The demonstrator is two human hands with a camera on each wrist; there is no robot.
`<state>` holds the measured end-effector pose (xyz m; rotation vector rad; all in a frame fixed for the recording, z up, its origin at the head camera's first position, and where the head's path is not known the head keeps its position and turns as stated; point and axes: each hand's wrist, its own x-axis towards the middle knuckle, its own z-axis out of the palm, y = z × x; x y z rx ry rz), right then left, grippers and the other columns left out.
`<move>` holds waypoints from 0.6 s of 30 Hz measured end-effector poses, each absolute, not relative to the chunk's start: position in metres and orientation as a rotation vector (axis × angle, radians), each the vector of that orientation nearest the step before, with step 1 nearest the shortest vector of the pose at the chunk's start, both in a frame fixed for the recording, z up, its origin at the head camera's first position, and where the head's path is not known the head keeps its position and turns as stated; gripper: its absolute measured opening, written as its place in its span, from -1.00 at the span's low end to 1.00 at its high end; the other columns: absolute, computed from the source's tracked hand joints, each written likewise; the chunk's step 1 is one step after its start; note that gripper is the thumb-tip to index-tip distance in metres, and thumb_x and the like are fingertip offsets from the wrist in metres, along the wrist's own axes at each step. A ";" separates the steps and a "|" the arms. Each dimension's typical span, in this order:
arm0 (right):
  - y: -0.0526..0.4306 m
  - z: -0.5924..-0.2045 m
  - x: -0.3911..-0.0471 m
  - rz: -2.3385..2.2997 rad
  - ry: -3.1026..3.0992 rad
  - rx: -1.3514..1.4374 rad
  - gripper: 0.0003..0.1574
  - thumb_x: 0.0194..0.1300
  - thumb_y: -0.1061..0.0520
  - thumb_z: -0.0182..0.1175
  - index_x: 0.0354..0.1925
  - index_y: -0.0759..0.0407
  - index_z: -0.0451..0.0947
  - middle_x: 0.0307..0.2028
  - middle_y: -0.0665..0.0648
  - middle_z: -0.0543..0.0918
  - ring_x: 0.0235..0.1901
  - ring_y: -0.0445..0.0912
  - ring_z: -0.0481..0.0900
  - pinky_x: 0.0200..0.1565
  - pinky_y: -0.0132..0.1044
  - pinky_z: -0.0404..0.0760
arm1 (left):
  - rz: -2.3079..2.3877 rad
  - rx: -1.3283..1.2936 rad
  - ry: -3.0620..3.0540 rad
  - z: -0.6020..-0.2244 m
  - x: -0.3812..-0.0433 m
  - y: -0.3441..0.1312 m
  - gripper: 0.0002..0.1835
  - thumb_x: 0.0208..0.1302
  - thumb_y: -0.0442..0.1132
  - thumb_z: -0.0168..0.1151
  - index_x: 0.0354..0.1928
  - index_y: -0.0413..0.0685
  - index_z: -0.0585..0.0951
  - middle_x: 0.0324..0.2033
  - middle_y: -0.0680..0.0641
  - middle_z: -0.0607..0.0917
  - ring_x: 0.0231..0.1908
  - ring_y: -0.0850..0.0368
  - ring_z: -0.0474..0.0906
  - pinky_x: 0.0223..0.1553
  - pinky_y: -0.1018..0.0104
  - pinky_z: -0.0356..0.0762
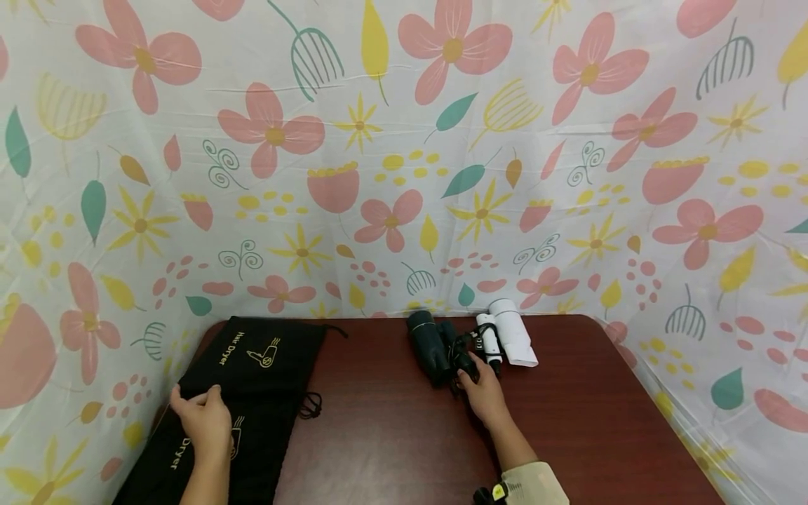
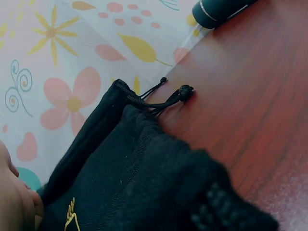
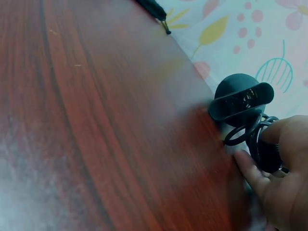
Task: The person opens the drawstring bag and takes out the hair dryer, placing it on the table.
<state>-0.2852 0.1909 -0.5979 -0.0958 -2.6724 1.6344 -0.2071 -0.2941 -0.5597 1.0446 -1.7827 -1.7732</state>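
Note:
My left hand (image 1: 205, 417) is over a black drawstring bag (image 1: 205, 449) printed "Dryer", its thumb and forefinger apart. In the left wrist view, only part of that hand shows beside the black cloth. Another black bag (image 1: 271, 351), printed "Hair Dryer", lies farther back. At the back of the table, a dark green hair dryer (image 1: 429, 347) lies beside a white hair dryer (image 1: 513, 333). The fingers of my right hand (image 1: 486, 393) curl round a coiled black cord (image 3: 255, 139) close to the dark dryer's flat nozzle (image 3: 240, 102).
The reddish-brown table (image 1: 366, 421) meets a flower-printed sheet (image 1: 391, 175) at its back and sides. A looped drawstring (image 1: 311, 405) sticks out from the bags' right edge. Below my right sleeve (image 1: 536, 484), a small black item (image 1: 489, 494) with a yellow patch shows.

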 end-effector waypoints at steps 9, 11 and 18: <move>0.193 -0.599 -0.281 1.341 -2.790 -0.090 -0.25 0.51 -0.02 0.13 0.51 0.17 0.21 0.28 0.39 0.45 0.21 0.25 0.52 0.20 0.20 0.49 | -1.290 0.673 -2.225 -0.556 -0.205 -0.278 -0.50 0.34 -0.39 0.10 0.32 -0.05 0.49 -0.09 -0.12 0.54 -0.19 0.20 0.45 -0.13 0.33 0.31; 0.193 -0.600 -0.281 1.343 -2.795 -0.103 -0.25 0.51 -0.05 0.14 0.51 0.14 0.22 0.26 0.37 0.47 0.19 0.23 0.53 0.19 0.19 0.50 | -1.207 0.559 -2.308 -0.556 -0.206 -0.274 -0.51 0.26 -0.47 0.12 0.25 -0.09 0.54 0.00 -0.22 0.52 -0.03 -0.04 0.43 -0.01 0.14 0.32; 0.195 -0.602 -0.280 1.351 -2.775 -0.094 -0.26 0.50 -0.05 0.15 0.50 0.14 0.24 0.21 0.34 0.50 0.16 0.20 0.54 0.18 0.17 0.49 | -0.916 0.321 -2.558 -0.560 -0.206 -0.269 -0.52 0.13 -0.52 0.22 0.11 -0.08 0.68 0.32 -0.32 0.43 0.42 -0.44 0.10 0.35 -0.45 0.02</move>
